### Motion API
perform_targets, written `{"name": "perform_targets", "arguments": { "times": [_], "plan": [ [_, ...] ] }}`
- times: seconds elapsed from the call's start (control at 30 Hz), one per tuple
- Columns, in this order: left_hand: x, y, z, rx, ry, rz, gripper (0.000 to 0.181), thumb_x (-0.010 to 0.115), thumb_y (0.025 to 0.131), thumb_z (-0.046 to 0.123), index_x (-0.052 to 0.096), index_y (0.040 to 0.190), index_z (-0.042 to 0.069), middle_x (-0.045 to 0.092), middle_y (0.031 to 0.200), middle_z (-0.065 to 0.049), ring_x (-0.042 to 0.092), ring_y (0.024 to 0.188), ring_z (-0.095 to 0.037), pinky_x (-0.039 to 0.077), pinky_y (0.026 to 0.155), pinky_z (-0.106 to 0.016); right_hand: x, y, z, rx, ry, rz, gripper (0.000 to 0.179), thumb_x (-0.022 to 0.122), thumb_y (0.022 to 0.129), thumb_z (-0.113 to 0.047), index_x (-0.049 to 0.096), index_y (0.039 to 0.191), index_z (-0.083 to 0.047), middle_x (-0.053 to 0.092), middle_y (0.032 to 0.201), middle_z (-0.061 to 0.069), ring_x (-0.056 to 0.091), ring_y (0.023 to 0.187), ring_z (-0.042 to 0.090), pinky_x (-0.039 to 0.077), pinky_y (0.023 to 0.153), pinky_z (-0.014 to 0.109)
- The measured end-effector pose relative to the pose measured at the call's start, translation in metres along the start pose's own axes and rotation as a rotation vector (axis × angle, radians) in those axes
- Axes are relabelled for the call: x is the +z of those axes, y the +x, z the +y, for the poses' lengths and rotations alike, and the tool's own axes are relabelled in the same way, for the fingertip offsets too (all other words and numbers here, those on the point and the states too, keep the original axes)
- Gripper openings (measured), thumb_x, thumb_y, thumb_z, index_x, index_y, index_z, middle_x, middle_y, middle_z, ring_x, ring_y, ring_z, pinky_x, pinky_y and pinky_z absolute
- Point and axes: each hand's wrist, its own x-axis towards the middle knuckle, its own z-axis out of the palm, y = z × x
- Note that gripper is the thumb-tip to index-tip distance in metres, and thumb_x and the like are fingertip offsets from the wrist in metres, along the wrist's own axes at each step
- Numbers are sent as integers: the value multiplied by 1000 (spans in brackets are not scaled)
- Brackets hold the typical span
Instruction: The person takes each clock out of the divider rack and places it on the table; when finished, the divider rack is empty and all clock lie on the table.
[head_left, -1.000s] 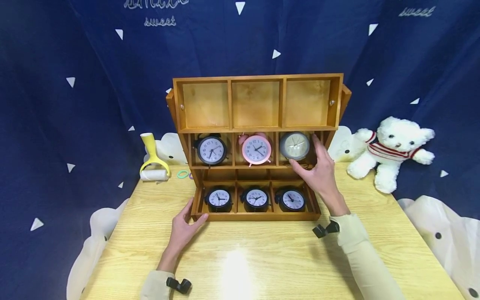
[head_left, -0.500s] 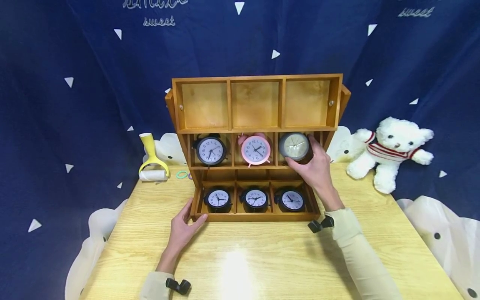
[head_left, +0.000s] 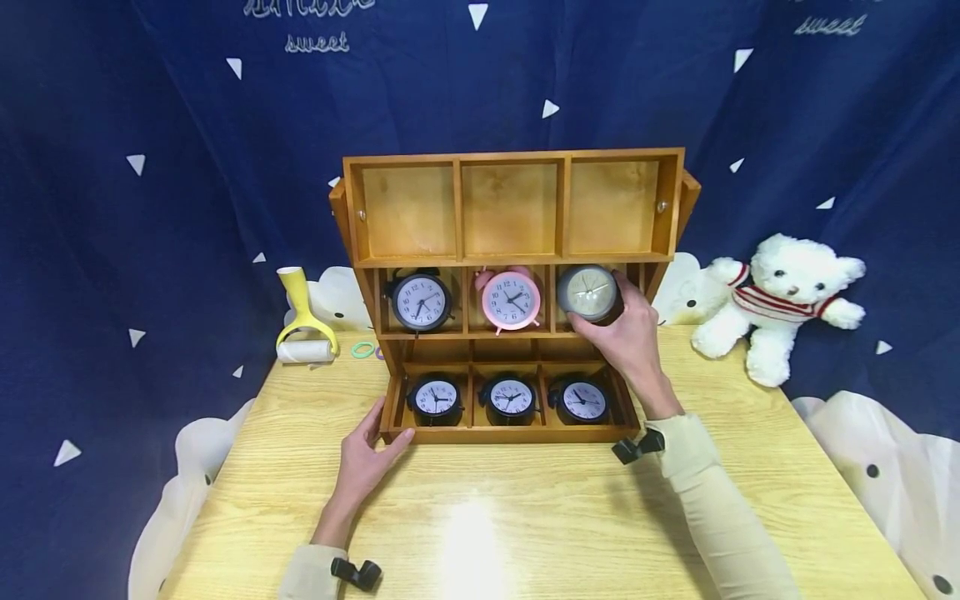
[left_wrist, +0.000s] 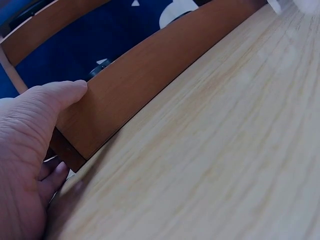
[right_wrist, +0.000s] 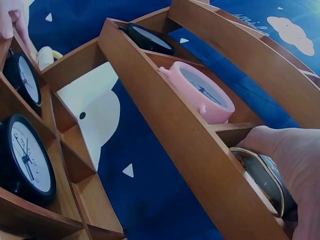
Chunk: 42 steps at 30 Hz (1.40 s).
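A three-tier wooden shelf (head_left: 517,260) stands on the table, each tier split into three compartments. My right hand (head_left: 632,340) holds a round grey clock (head_left: 589,293) in the right compartment of the middle tier. Its thumb is at the clock's lower left, and the other fingertips are mostly hidden behind. In that tier a pink twin-bell alarm clock (head_left: 512,300) takes the centre and a black alarm clock (head_left: 420,302) the left. At the shelf's lower left corner, my left hand (left_wrist: 30,135) grips the bottom tier, thumb at the front board and fingers round the side.
Several black alarm clocks (head_left: 437,398) fill the bottom tier. Left of the shelf lie a yellow-handled lint roller (head_left: 303,321) and a green ring (head_left: 363,350). A white teddy bear (head_left: 780,300) sits at the right, before a dark blue curtain (head_left: 480,92).
My right hand has moved slightly left and closed in round the grey clock, fingers and thumb now on it. The left hand and the clocks stay in place.
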Motion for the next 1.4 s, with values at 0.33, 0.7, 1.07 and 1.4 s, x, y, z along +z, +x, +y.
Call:
{"name": "perform_targets", "arguments": {
  "times": [0.33, 0.7, 1.07, 1.4],
  "plan": [
    [0, -1, 1, 7, 0, 6, 85, 87, 88, 29, 44, 158, 7, 43, 162, -15, 51, 141, -35, 42, 115, -38, 3, -1, -1, -3, 0, 40, 82, 95, 65, -28, 63, 132, 4, 71, 119, 26, 67, 109, 45, 53, 92, 60],
    [2, 4, 2, 12, -20, 4, 84, 88, 87, 29, 46, 158, 9, 46, 161, -12, 52, 141, -30, 43, 114, -33, 2, -3, -2, -9, 31, 118, 84, 96, 61, -28, 65, 133, 3, 71, 121, 25, 67, 110, 43, 54, 93, 58],
    [0, -2, -1, 0, -19, 1, 86, 87, 88, 31, 44, 159, 9, 41, 164, -13, 46, 146, -34, 39, 115, -29, -4, -10, -9, -28, 65, 155, 86, 97, 61, -28, 64, 134, 4, 71, 122, 23, 67, 110, 40, 54, 93, 55],
    [-1, -1, -1, -1, -7, -2, 83, 85, 90, 28, 43, 159, 8, 42, 163, -13, 48, 144, -34, 39, 116, -34, -16, -15, -15, -28, 73, 193, 81, 96, 61, -24, 67, 133, 0, 72, 124, 19, 68, 111, 35, 49, 89, 20]
  ]
}}
